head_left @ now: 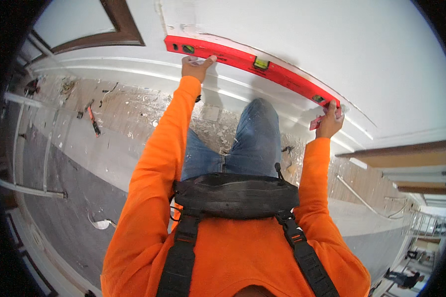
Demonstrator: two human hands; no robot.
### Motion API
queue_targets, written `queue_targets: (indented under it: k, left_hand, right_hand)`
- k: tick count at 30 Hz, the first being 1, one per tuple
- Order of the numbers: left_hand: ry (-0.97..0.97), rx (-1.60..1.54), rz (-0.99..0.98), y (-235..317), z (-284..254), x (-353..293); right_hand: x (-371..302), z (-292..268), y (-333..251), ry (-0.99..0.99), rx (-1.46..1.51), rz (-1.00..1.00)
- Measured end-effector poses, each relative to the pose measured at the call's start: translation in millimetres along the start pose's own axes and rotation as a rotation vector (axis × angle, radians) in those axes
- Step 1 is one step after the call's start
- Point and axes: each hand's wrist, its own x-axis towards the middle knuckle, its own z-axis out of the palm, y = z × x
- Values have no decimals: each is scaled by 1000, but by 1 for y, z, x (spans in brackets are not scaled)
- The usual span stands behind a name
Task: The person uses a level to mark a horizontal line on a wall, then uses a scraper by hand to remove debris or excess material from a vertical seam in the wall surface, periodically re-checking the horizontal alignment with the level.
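Note:
A long red spirit level (287, 78) lies against the white wall (302, 24), sloping down to the right in my view. My left hand (197, 68) grips its lower edge near the left end, with the thumb on its face. At the other end, my right hand (330, 122) has its fingers around the level. A small red piece (316, 122) shows between that hand's fingers and palm; its kind I cannot make out. Along the level's upper edge runs a rough line or crack in the wall surface.
White baseboard moulding (134, 68) runs below the level. Plaster crumbs litter the floor, where a red-handled hammer (92, 119) lies at left. A metal frame (34, 143) stands far left, and a wooden-edged opening (406, 154) is at right. Another person (404, 278) is far off, lower right.

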Motion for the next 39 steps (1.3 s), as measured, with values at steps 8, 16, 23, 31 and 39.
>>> queue_targets:
  k: [8, 16, 23, 31, 39]
  left_hand:
    - [-276, -532, -421, 51, -23, -5]
    - [-215, -597, -393, 55, -17, 4]
    - [-264, -668, -377, 50, -20, 7]
    - [-280, -688, -369, 48, -18, 5]
    - [-275, -665, -357, 49, -16, 2]
  right_hand:
    - [10, -8, 8, -46, 100, 60]
    - [14, -10, 5, -34, 25, 69]
    - [19, -15, 6, -98, 53, 105]
    - [26, -22, 6, -202, 32, 154]
    - [20, -20, 1, -167, -51, 152]
